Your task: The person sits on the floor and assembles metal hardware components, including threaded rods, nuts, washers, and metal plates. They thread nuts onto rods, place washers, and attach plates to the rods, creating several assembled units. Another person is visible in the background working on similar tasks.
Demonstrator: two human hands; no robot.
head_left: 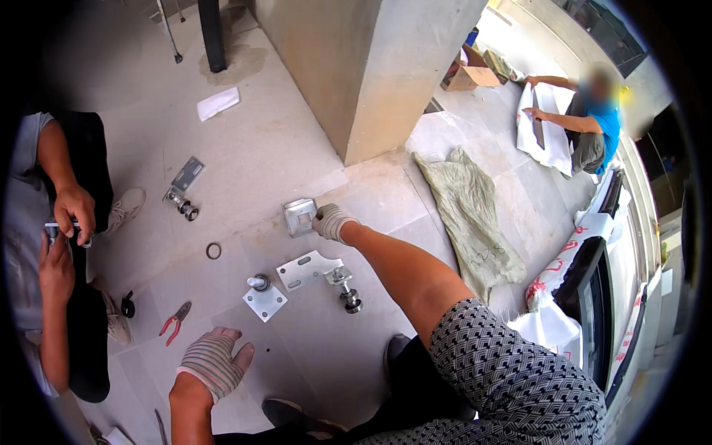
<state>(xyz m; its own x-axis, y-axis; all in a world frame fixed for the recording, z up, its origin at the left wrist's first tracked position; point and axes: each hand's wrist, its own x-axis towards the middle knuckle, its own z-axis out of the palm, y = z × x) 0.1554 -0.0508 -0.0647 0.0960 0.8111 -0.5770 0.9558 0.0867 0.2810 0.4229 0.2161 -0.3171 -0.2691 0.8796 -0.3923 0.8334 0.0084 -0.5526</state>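
Observation:
My right hand [335, 224], in a striped knit glove, is stretched out ahead, its fingers closed at the right edge of a boxy silver metal bracket [300, 218] with a square opening. Whether the bracket is lifted off the floor, I cannot tell. My left hand [215, 362], gloved alike, hovers over the tiles with fingers apart and nothing in it. Between my hands lie a square metal plate [265, 302] with an upright bolt and a slotted metal plate [305, 270] beside a roller assembly [345, 289]. Red-handled pliers [176, 323] rest beyond my left hand.
A metal ring [213, 251] and another roller bracket [185, 189] lie ahead-left. At left, a co-worker's hands [68, 222] hold a metal part. A pillar [356, 81] stands ahead; a crumpled sack [475, 222] lies right. Far right, another person [593, 122] handles white sheeting.

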